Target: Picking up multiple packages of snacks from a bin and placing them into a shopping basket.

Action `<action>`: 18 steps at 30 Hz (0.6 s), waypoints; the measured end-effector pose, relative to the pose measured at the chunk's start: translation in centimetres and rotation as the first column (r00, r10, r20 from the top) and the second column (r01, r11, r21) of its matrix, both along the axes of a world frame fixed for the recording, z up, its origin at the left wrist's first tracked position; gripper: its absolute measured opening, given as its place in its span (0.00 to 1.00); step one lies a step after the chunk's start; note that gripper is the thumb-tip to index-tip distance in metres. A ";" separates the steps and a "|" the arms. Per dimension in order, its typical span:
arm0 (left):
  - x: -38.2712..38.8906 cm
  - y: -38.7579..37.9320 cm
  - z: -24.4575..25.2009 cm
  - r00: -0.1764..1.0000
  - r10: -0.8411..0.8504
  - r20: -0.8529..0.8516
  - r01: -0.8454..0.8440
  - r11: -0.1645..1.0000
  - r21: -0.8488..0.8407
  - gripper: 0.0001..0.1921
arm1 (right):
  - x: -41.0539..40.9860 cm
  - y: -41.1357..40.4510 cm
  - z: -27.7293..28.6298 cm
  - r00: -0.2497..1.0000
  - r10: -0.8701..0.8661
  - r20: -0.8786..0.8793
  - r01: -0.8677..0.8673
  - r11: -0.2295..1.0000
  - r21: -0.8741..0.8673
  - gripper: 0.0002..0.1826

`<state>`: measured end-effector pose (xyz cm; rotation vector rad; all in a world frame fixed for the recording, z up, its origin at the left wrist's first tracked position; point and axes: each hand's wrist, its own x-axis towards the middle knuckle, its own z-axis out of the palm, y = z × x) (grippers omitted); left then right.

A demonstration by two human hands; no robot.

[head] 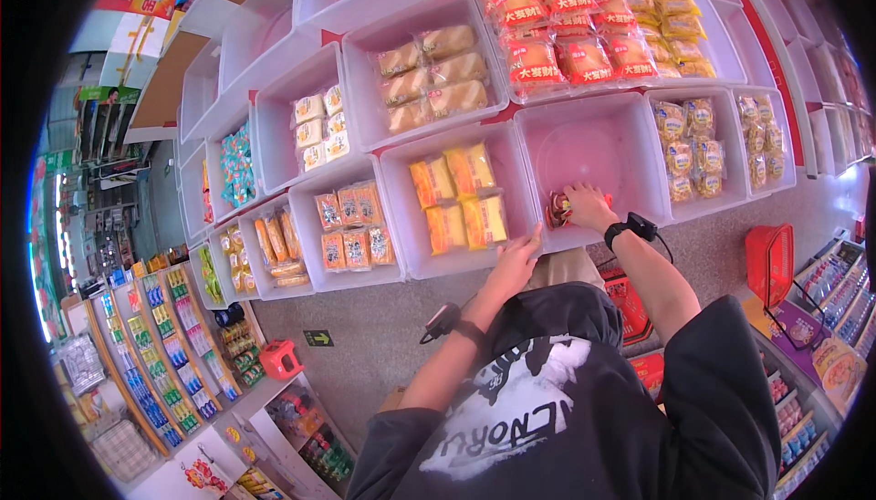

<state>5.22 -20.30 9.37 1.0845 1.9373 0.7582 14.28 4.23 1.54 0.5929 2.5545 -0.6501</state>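
Observation:
My right hand [587, 207] reaches down into a translucent plastic bin [590, 151], over small red and brown wrapped packages [559, 210] in its near part. Its fingers are on or beside them; whether they grip one I cannot tell. My left hand [519, 260] rests at the near rim, by the corner between this bin and the one to its left, its index finger extended. In that left bin [393, 185] lie several yellow-wrapped snack packs [465, 199]. Packs of round biscuits [688, 147] fill part of the bin to the right.
Behind stand bins of red-printed wrapped buns [568, 21] and wrapped bread rolls [438, 82]. Further left are bins of orange-wrapped snacks [352, 223] and white wrapped cakes [320, 123]. A red shopping basket [770, 264] is at the right, near a shelf. Another red basket [626, 308] stands on the floor beside me.

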 end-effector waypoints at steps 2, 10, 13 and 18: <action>-0.1 0.0 -0.1 1.000 -0.012 -0.025 0.012 1.000 -0.004 0.38 | 0.1 0.2 0.3 0.999 -0.009 -0.043 0.008 0.999 -0.034 0.30; 0.2 0.0 -0.8 0.999 -0.024 -0.033 0.024 1.000 0.008 0.39 | -0.9 -0.1 1.0 0.993 -0.061 -0.097 0.032 0.960 -0.280 0.32; 0.3 -0.3 -1.1 0.999 0.003 0.033 -0.002 1.000 -0.018 0.39 | -1.5 0.1 1.9 0.992 -0.104 -0.065 0.077 0.942 -0.325 0.35; 0.3 -0.2 -0.5 1.000 0.009 -0.006 -0.009 1.000 -0.025 0.37 | -2.5 0.7 3.8 0.977 -0.202 0.063 0.207 0.854 -0.477 0.35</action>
